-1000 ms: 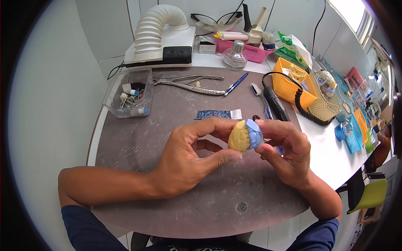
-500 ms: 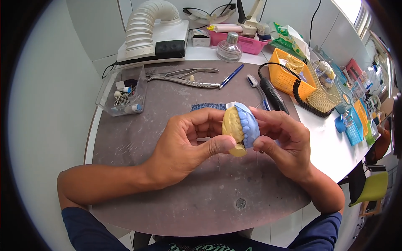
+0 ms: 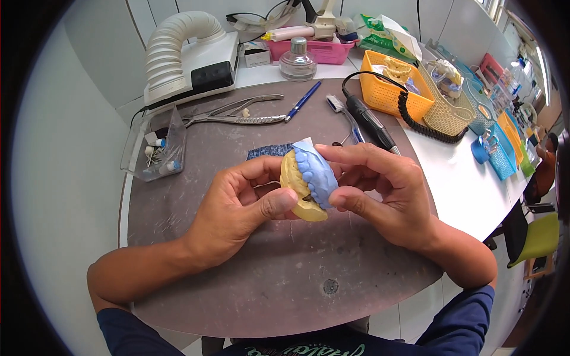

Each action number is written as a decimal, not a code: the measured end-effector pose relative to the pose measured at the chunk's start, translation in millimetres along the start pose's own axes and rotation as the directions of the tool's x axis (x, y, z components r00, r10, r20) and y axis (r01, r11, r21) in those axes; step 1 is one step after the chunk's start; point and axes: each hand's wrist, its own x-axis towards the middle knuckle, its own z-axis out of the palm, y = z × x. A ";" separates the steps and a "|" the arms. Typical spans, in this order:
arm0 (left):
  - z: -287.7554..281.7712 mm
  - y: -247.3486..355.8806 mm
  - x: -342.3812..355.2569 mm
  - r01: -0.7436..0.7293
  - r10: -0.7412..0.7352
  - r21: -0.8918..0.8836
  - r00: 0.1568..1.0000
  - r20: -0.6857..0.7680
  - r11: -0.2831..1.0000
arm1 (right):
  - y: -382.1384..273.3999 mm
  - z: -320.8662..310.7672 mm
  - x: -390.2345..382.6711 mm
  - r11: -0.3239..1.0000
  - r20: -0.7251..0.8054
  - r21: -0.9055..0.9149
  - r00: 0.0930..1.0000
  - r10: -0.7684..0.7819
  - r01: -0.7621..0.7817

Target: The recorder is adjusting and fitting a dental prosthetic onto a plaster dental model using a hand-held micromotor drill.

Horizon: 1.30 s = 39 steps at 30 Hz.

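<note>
Casts of teeth, a yellow cast (image 3: 289, 178) on the left and a blue cast (image 3: 319, 176) on the right, are held together above the middle of the grey-brown bench mat (image 3: 249, 296), their toothed sides facing each other and the pair tilted, with a small dark gap between them toward the near end. The left hand (image 3: 234, 199) grips the yellow cast, its thumb pressed on the near left side and its fingers curled behind. The right hand (image 3: 389, 196) grips the blue cast between thumb and forefinger, the thumb at the near end and the forefinger at the far end, the other fingers bent behind it. Just beyond the casts lies a dark blue patterned strip (image 3: 267, 151), partly covered by them. Farther off, long-handled metal pliers (image 3: 252, 120) lie to the left with a small cream piece (image 3: 246, 112) between the handles, and a blue pen (image 3: 303, 101) rests near their handle ends. To the right lie a toothbrush (image 3: 344, 114) and a black handpiece (image 3: 369, 121). A clear box (image 3: 132, 163) of small tools sits at the far left. Past the mat stand a glass bottle (image 3: 298, 64), a pink tray (image 3: 332, 53) and, farther right, an orange basket (image 3: 401, 107).
</note>
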 end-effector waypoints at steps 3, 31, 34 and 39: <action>-3.6 -4.7 2.6 0.025 -0.025 -0.036 1.000 0.009 0.999 | 0.1 2.0 -0.2 0.987 0.000 0.121 0.995 0.104 -0.104; 4.0 -6.9 -4.3 -0.289 0.301 0.189 0.953 -0.040 0.939 | 0.5 -1.1 3.0 0.995 0.065 0.072 0.996 0.067 -0.071; 3.8 -6.3 -4.0 -0.264 0.276 0.170 0.960 -0.054 0.949 | 1.0 -1.2 3.7 0.999 0.069 0.018 0.997 0.035 -0.036; 3.9 -2.7 -3.3 -0.074 0.082 0.092 0.993 -0.088 0.993 | 2.5 2.7 0.6 0.994 0.002 0.052 0.995 0.097 -0.097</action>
